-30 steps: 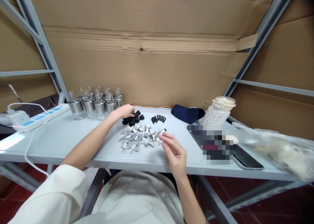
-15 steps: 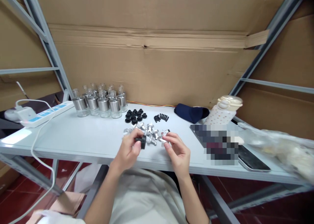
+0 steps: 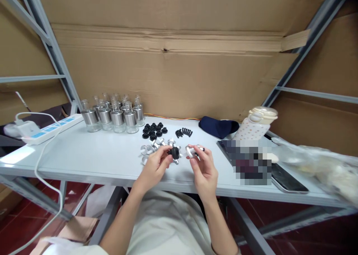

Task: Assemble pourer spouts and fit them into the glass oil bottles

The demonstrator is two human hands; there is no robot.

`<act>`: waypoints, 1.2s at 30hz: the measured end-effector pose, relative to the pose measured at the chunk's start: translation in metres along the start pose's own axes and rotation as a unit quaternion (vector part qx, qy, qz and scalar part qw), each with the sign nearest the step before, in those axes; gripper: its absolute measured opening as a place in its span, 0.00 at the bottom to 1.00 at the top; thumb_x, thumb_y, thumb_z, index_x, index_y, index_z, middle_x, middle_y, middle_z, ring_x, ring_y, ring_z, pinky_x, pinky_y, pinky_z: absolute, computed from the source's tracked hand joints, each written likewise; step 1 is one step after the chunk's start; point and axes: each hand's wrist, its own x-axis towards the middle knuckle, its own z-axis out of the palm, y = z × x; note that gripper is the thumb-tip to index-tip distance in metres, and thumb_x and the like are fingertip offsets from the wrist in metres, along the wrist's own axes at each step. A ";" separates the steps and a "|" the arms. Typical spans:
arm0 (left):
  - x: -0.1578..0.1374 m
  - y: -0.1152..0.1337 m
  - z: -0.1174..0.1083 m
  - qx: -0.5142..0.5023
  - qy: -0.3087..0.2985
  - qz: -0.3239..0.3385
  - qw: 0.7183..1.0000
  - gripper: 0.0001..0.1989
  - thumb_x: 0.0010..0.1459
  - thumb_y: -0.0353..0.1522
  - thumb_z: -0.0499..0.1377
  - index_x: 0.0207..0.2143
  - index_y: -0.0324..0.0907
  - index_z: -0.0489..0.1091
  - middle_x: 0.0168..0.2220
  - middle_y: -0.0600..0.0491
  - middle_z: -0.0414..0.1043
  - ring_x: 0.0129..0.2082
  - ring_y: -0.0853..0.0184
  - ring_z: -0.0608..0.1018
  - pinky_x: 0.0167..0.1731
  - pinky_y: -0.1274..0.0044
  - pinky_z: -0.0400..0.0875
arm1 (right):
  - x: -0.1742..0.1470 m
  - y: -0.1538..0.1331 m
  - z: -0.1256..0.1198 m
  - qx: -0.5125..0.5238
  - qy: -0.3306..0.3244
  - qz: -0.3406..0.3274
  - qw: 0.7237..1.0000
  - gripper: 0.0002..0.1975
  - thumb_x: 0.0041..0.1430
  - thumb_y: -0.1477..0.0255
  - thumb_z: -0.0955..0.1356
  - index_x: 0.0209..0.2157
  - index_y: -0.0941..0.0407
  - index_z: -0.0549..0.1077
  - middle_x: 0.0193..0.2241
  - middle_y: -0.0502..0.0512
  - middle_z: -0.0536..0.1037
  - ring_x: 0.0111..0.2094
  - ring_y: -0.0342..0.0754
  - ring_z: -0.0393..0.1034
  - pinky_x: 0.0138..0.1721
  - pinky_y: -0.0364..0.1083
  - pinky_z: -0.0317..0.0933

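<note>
My left hand (image 3: 153,169) pinches a ribbed black stopper (image 3: 175,153) between thumb and fingers. Facing it, my right hand (image 3: 206,173) grips a silver pourer spout (image 3: 191,151) with a flared disc end and a black tip at its far side. A small gap separates the two parts. Behind my left fingers lies a loose pile of silver spouts (image 3: 152,147), partly covered by the hand. Further back sit a cluster of black stoppers (image 3: 153,129) and a small group of slim black pieces (image 3: 184,132).
Several glass bottles with steel sleeves (image 3: 117,117) stand at the back left, near a power strip (image 3: 53,130). On the right are a dark blue cap (image 3: 218,127), a spotted white flask (image 3: 253,126), a phone (image 3: 289,179) and a clear plastic bag (image 3: 321,165).
My left hand has moved right and slightly up, bringing the black stopper close to my right hand. The silver spout has turned so its disc faces the stopper.
</note>
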 end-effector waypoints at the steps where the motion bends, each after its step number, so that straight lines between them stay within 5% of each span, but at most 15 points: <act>1: 0.000 -0.001 0.000 0.006 0.003 -0.001 1.000 0.13 0.62 0.37 0.52 0.44 0.38 0.65 0.28 0.54 0.69 0.25 0.71 0.70 0.30 0.79 0.66 | -0.001 0.001 0.000 -0.007 0.005 -0.006 1.000 0.18 0.60 0.76 0.66 0.50 0.43 0.73 0.45 0.56 0.69 0.49 0.50 0.69 0.45 0.49 0.70; 11: 0.000 0.005 0.001 0.012 -0.031 -0.020 0.999 0.12 0.59 0.36 0.54 0.44 0.40 0.67 0.22 0.57 0.71 0.21 0.72 0.73 0.23 0.81 0.62 | -0.001 0.003 0.001 -0.008 -0.026 -0.021 0.999 0.19 0.57 0.77 0.68 0.47 0.44 0.75 0.45 0.55 0.74 0.47 0.51 0.72 0.38 0.47 0.74; 19: -0.001 0.005 0.002 -0.004 -0.025 -0.040 0.999 0.10 0.57 0.36 0.57 0.40 0.41 0.66 0.24 0.57 0.72 0.20 0.73 0.74 0.23 0.82 0.64 | -0.002 0.003 -0.001 -0.044 -0.071 0.025 0.996 0.18 0.53 0.74 0.72 0.47 0.52 0.74 0.46 0.58 0.78 0.50 0.54 0.72 0.52 0.55 0.66; 29: 0.000 -0.001 0.002 0.094 0.007 0.020 0.995 0.10 0.58 0.39 0.58 0.33 0.41 0.66 0.25 0.56 0.73 0.23 0.71 0.71 0.25 0.81 0.62 | -0.008 0.006 0.004 -0.057 -0.066 0.013 0.996 0.15 0.51 0.76 0.73 0.41 0.51 0.70 0.40 0.54 0.78 0.51 0.54 0.71 0.51 0.51 0.68; 36: -0.001 0.001 0.001 0.100 0.013 -0.002 0.995 0.09 0.57 0.38 0.59 0.32 0.42 0.67 0.26 0.56 0.72 0.23 0.71 0.69 0.25 0.80 0.62 | -0.006 0.006 0.004 -0.084 -0.064 0.046 0.993 0.14 0.50 0.71 0.73 0.40 0.53 0.71 0.37 0.55 0.78 0.46 0.53 0.74 0.49 0.52 0.69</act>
